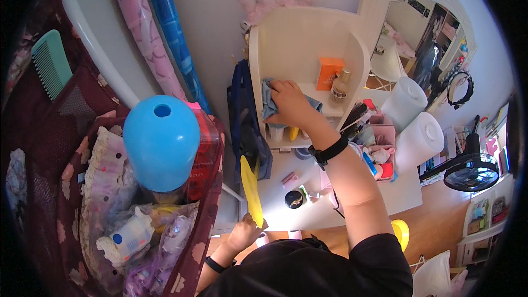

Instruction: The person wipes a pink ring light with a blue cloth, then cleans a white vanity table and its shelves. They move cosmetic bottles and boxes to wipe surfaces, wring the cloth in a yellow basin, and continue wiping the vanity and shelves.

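My right hand (288, 101) presses a grey-blue cloth (270, 105) onto a shelf of the cream vanity cabinet (307, 35), close to its left side wall. Part of the cloth shows past the wrist side of the hand. An orange box (328, 72) and a glass bottle with a gold cap (340, 88) stand to the right on that shelf. Low at the front edge of the white tabletop (274, 214), my left hand (247, 233) is closed around the lower end of a thin yellow object (251, 192), seen nearly edge-on; its exact kind is unclear.
A round black compact (293, 199) and a pink tube (290, 180) lie on the tabletop. Pink organizer boxes (385, 134) and two white cylinders (420, 140) stand right. Left is a maroon fabric holder (210, 198) with a blue plastic dome (161, 144). A dark blue bag (243, 132) hangs beside the cabinet.
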Motion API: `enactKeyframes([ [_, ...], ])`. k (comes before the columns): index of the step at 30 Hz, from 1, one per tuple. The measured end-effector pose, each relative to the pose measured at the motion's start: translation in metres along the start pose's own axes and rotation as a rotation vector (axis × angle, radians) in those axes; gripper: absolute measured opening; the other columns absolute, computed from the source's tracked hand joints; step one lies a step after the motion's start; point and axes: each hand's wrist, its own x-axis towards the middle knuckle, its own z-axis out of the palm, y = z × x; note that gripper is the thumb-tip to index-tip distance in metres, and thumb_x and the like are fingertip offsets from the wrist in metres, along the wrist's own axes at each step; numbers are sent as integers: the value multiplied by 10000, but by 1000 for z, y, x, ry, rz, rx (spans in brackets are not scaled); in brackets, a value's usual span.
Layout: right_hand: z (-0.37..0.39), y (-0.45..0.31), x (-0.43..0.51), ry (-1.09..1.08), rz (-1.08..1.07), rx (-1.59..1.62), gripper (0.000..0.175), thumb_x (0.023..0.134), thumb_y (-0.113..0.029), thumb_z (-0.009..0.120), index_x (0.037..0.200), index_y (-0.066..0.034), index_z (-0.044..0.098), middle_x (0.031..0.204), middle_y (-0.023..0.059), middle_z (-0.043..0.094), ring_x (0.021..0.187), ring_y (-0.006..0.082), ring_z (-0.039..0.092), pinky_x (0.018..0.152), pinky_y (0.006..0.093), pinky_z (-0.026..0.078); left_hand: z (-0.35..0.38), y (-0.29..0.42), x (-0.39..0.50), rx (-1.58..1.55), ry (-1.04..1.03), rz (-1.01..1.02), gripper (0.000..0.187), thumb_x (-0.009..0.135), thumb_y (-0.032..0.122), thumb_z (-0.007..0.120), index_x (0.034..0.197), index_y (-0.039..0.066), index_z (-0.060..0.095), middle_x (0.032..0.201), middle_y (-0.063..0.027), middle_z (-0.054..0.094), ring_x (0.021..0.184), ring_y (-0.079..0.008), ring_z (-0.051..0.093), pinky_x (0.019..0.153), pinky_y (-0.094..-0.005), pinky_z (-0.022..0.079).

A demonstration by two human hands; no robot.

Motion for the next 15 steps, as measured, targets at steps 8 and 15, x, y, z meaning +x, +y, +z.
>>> enactKeyframes([
  [8, 13, -7, -24, 172, -151, 35, 407, 569, -67, 771, 949, 37, 671, 1204, 171, 614, 1144, 347, 557, 991, 406, 456, -3, 11, 5, -90, -5, 35, 123, 858, 48, 695, 915, -1, 598, 891, -150, 643, 827, -310, 649, 746, -371, 534],
  [15, 5, -5, -44, 219, -210, 258, 382, 539, 4, 716, 918, -7, 675, 1099, 114, 650, 1055, 342, 584, 913, 394, 487, -4, 23, 17, -138, -25, 11, 111, 865, 53, 689, 917, 3, 606, 896, -144, 640, 831, -297, 644, 759, -365, 533],
])
